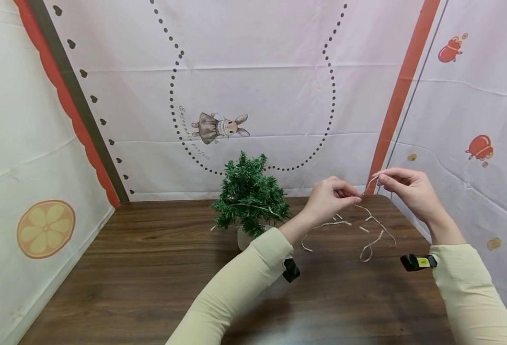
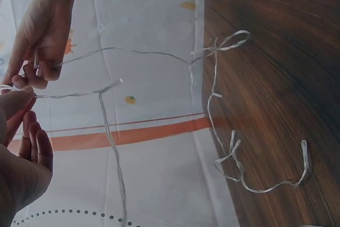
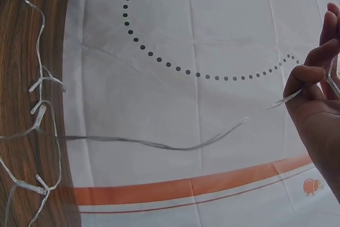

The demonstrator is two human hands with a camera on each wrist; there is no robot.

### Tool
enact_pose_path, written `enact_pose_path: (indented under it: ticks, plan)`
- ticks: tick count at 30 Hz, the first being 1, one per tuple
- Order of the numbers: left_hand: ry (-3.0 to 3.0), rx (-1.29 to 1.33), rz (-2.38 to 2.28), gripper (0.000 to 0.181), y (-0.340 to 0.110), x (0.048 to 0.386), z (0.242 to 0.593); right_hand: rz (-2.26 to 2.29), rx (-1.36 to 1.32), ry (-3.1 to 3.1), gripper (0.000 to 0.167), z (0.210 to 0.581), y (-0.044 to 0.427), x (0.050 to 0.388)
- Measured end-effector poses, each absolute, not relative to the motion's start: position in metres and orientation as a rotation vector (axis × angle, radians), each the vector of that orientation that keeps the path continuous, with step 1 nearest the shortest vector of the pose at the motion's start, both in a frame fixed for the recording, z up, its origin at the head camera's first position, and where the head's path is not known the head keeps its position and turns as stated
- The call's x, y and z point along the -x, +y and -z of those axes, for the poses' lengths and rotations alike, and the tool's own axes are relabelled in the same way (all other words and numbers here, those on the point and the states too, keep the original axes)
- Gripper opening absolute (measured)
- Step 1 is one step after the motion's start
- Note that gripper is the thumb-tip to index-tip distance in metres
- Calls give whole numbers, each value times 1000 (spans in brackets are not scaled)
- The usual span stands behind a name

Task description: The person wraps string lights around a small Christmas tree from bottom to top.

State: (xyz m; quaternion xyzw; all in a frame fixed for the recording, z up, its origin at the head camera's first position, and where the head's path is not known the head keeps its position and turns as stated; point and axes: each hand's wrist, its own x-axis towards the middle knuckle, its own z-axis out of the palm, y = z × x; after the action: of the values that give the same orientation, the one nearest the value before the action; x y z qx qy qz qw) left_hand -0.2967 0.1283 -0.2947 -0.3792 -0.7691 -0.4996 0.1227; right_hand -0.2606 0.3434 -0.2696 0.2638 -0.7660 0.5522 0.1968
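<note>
A thin, clear-wired string of fairy lights (image 1: 369, 218) runs between the two hands, and its loose loops hang down over the table's right side. My left hand (image 1: 328, 199) pinches the wire between thumb and fingertips. Slightly higher and to the right, my right hand (image 1: 410, 191) pinches another stretch of it. In the left wrist view the fingertips of both hands are close together, with the wire (image 2: 112, 136) drooping below. The right wrist view has the wire (image 3: 180, 148) trailing from the curled right fingers. A small green artificial Christmas tree (image 1: 251, 191) stands left of the hands.
The tree's pale pot (image 1: 243, 239) is partly hidden by the left sleeve. A wire piece lies across its branches. Printed cloth walls (image 1: 262, 100) enclose the brown wooden table (image 1: 150, 268) at the back and sides. Black camera bands (image 1: 417, 262) sit at the wrists.
</note>
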Motion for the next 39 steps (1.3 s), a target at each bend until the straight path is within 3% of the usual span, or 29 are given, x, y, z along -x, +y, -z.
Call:
enact_pose_path:
  ticks: [7, 18, 39]
  plan:
    - [-2246, 1085, 1488, 4, 121, 299, 286, -1418, -677, -2203, 16, 272, 348, 259]
    - [-2239, 796, 1708, 9, 110, 304, 249, -1325, -549, -2250, 17, 286, 363, 257]
    - [-2353, 546, 1558, 8, 60, 312, 205, -1316, -339, -2278, 17, 316, 413, 248]
